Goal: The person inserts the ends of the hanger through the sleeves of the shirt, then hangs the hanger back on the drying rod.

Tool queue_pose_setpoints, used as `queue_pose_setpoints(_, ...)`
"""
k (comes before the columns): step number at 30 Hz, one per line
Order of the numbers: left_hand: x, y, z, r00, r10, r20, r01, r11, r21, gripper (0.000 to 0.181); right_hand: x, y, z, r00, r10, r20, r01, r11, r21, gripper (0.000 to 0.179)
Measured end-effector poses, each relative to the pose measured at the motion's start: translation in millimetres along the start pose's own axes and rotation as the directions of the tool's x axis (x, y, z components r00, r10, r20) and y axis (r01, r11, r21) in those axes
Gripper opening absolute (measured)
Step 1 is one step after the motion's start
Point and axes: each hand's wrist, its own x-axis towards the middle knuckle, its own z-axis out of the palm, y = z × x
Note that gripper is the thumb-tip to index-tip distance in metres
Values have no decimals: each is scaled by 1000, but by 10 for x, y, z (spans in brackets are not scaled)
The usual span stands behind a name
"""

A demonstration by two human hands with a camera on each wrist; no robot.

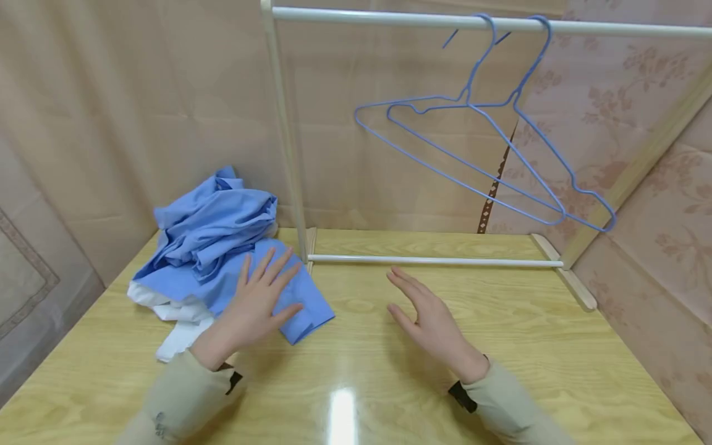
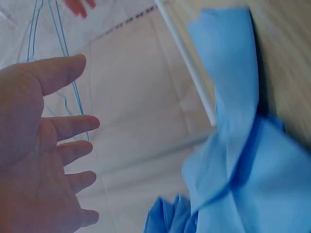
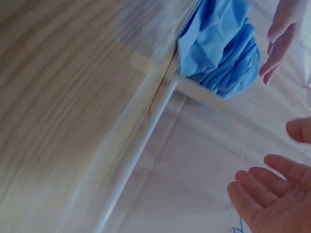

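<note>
Sleeves (image 1: 178, 392) | left hand (image 1: 253, 309): empty, fingers spread | cloth (image 1: 222, 216) heaped ahead of it, apparently slumped for want of support | right hand (image 1: 432, 321): empty, fingers extended | hangers (image 1: 468, 96) above, ahead; rail (image 1: 367, 18) keeps them off tabletop (image 1: 556, 334)

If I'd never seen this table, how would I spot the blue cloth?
Find the wood-grain table and the rack standing on it. By the rack's left post lies the crumpled blue cloth. Its colour sets it apart from the white fabric poking out beneath; its soft folds, from the blue hangers on the rack.
</note>
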Motion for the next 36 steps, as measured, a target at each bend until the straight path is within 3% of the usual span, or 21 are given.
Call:
queue_pose_setpoints(4, -14, -151, -84, 996, -66, -65, 65, 998, -14, 61, 68, -42, 76, 995, 97, 5, -96, 972, 213, 41)
queue_pose_setpoints(6, -4, -239, -123, 988, -95, -122, 93, 995, -25, 58, 131, -54, 118, 986, 165, 35, -167, 916, 365, 37)
queue_pose_setpoints(9, 33, -369, -156, 969, -140, -204, 129, 990, -65, 52, 243, -41, 210, 964, 252, 83, -255, 793, 554, 33)
queue_pose_setpoints(11, 71, -445, -156, 952, -164, -259, 144, 985, -95, 48, 320, -30, 284, 949, 294, 116, -300, 724, 621, 32)
queue_pose_setpoints(15, 142, -586, -125, 903, -211, -375, 169, 975, -142, 46, 441, -44, 450, 929, 322, 184, -362, 681, 637, 32)
queue_pose_setpoints(18, 179, -674, -121, 857, -275, -437, 231, 961, -151, 50, 523, -88, 580, 903, 351, 247, -424, 638, 643, 32)
queue_pose_setpoints(21, 196, -749, -147, 826, -366, -428, 333, 930, -153, 60, 613, -141, 709, 874, 380, 303, -478, 559, 677, 33)
queue_pose_setpoints(25, 198, -857, -163, 804, -477, -354, 452, 878, -158, 78, 717, -208, 884, 861, 371, 346, -493, 445, 748, 35)
queue_pose_setpoints(27, 200, -921, -147, 790, -519, -326, 492, 854, -169, 84, 751, -252, 958, 858, 360, 365, -495, 392, 775, 36)
queue_pose_setpoints(30, 198, -1017, -118, 770, -569, -288, 542, 822, -176, 90, 783, -332, 1061, 837, 373, 401, -521, 314, 794, 38)
queue_pose_setpoints(33, 193, -1087, -99, 766, -586, -264, 559, 810, -176, 92, 802, -402, 1163, 811, 384, 441, -552, 250, 796, 39)
queue_pose_setpoints(36, 213, -1127, -98, 775, -577, -258, 550, 817, -173, 92, 831, -452, 1224, 795, 390, 465, -570, 217, 792, 40)
